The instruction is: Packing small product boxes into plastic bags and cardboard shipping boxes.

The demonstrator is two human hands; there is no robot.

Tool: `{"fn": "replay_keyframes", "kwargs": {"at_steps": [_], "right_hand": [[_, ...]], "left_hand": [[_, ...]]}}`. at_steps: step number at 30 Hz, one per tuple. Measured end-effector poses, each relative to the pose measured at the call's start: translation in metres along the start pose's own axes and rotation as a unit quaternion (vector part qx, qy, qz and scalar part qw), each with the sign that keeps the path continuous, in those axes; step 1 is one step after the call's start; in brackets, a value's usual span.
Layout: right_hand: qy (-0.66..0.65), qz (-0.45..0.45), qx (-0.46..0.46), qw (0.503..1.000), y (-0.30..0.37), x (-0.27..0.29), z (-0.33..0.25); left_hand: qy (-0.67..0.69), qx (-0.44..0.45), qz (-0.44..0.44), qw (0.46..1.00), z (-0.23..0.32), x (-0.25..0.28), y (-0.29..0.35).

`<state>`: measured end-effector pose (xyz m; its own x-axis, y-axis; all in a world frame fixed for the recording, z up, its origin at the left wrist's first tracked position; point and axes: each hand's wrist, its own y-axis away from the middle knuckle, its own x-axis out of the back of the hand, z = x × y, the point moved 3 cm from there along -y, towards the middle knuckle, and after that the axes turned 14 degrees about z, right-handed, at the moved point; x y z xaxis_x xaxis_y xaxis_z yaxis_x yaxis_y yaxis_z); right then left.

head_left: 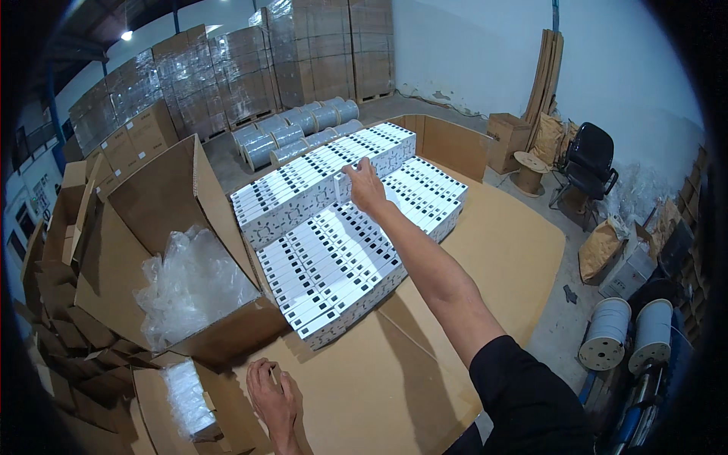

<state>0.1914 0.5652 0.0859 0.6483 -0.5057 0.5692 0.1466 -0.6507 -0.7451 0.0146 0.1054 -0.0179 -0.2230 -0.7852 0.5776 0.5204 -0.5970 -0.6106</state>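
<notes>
Rows of slim white boxes point(326, 265) with small black squares stand packed side by side on the cardboard-covered table. A taller tier of the same boxes point(318, 167) rises behind the front rows, its patterned side showing. My right hand point(365, 188) reaches across the front rows, thumb and fingers closed on one slim white box point(340, 189) against the taller tier. Near the table's front left, my left hand point(273, 398) rests with bent fingers apart and nothing in it. Beside it, an open carton point(216, 379) contains a plastic-wrapped white bundle point(187, 400).
A large open carton point(227, 322) of clear plastic bags point(189, 277) stands on the left. Behind the table lie wire spools point(303, 125) and wrapped pallets point(318, 53). A black chair point(590, 163) and more spools point(607, 334) are on the right.
</notes>
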Motion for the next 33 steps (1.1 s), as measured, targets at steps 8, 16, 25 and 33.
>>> {"fn": "replay_keyframes", "kwargs": {"at_steps": [8, 16, 25, 33], "right_hand": [[0.071, 0.106, 0.148, 0.981, 0.004, 0.002, 0.009], [0.017, 0.099, 0.173, 0.980, 0.016, 0.032, 0.007], [-0.183, 0.034, 0.077, 0.980, 0.087, 0.115, -0.094], [-0.269, -0.060, 0.095, 0.957, 0.199, 0.169, -0.204]], "left_hand": [[-0.015, 0.007, -0.001, 1.000, 0.000, 0.001, -0.002], [-0.014, 0.011, -0.005, 1.000, -0.002, -0.002, 0.005], [0.065, 0.103, -0.057, 0.991, -0.010, 0.015, -0.006], [0.282, 0.275, -0.158, 0.906, -0.011, 0.062, -0.007]]}}
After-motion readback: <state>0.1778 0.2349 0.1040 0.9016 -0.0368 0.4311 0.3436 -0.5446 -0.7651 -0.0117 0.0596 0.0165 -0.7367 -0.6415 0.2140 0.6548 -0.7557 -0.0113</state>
